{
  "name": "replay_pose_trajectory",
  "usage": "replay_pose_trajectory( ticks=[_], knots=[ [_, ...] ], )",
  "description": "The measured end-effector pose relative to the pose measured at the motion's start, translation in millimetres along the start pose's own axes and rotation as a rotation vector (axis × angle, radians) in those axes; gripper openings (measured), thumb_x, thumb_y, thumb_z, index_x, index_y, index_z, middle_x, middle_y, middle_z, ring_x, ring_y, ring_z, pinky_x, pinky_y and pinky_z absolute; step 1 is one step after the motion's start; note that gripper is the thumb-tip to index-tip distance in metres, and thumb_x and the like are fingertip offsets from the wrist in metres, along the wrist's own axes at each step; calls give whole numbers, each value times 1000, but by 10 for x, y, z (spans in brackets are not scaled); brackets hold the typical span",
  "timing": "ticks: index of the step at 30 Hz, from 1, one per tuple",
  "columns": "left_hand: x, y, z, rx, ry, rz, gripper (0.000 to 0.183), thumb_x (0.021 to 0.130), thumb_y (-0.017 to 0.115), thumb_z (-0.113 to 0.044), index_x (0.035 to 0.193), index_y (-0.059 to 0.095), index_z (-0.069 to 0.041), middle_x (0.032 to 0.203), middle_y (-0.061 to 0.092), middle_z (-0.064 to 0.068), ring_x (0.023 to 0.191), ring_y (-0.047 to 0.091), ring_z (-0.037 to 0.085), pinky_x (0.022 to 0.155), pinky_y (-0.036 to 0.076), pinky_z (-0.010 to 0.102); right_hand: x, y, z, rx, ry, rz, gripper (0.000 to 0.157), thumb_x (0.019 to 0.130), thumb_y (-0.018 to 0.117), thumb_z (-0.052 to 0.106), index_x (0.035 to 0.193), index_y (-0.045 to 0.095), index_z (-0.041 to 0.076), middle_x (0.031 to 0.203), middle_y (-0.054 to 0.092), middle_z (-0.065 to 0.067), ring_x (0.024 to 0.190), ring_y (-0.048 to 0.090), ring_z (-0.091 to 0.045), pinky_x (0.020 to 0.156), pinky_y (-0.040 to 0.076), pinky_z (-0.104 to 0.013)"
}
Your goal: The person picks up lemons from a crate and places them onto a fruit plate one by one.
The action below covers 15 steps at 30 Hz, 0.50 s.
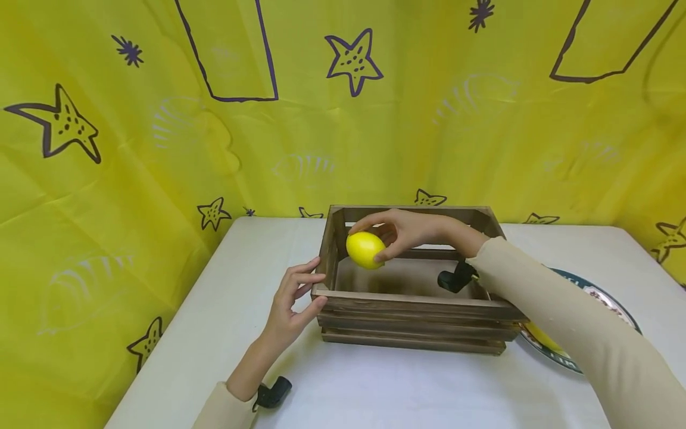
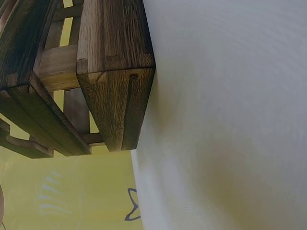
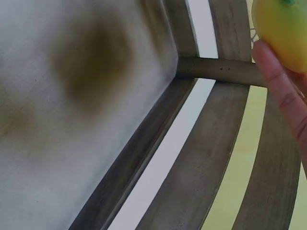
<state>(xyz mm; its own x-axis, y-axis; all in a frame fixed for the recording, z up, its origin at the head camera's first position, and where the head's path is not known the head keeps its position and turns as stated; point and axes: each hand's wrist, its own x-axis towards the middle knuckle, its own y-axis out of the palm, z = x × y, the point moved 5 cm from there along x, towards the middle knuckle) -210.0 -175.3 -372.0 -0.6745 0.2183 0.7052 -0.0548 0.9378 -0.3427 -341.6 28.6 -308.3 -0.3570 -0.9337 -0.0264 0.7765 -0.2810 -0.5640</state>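
A bright yellow lemon (image 1: 365,250) is pinched between the thumb and fingers of my right hand (image 1: 409,229), held over the inside of a brown slatted wooden crate (image 1: 418,322). In the right wrist view the lemon (image 3: 283,33) shows a greenish tip, with a finger (image 3: 283,91) against it and the crate's inner slats behind. My left hand (image 1: 292,304) touches the crate's front left corner, its fingers lightly extended at the side and the thumb near the front. Most of that hand is out of the left wrist view, where the crate's corner (image 2: 115,96) stands on white cloth.
Right of the crate lies a patterned plate (image 1: 632,319) with a dark rim, partly covered by my right sleeve. Something yellow (image 1: 543,336) is on it. The white table (image 1: 375,387) meets a yellow curtain (image 1: 300,131) with drawn stars behind and at the left.
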Motion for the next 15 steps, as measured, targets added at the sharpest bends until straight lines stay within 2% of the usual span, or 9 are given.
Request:
replay_pose_trajectory(
  ticks=[6, 11, 15],
  knots=[
    [15, 10, -4, -11, 23, -8, 29, 94, 66, -16, 116, 57, 0, 134, 49, 22, 131, 46, 13, 99, 48, 30, -22, -33, 18, 30, -7, -4, 63, 84, 72, 9, 141, 47, 6, 137, 49, -13, 108, 59, -29, 96, 53, -42],
    [11, 10, -10, -16, 22, -7, 28, 94, 66, -15, 116, 58, 1, 134, 49, 23, 130, 47, 12, 100, 48, 28, -58, -75, 58, 66, 29, -46, 63, 86, 72, 15, 143, 45, 13, 138, 48, -8, 113, 56, -28, 96, 53, -40],
    [13, 11, -13, -24, 20, -11, 28, 93, 66, -14, 116, 57, 1, 134, 49, 22, 130, 47, 12, 100, 47, 26, -72, -116, 125, 90, 14, -84, 64, 87, 72, 14, 145, 44, 12, 142, 45, -8, 114, 56, -30, 95, 53, -42]
  ],
)
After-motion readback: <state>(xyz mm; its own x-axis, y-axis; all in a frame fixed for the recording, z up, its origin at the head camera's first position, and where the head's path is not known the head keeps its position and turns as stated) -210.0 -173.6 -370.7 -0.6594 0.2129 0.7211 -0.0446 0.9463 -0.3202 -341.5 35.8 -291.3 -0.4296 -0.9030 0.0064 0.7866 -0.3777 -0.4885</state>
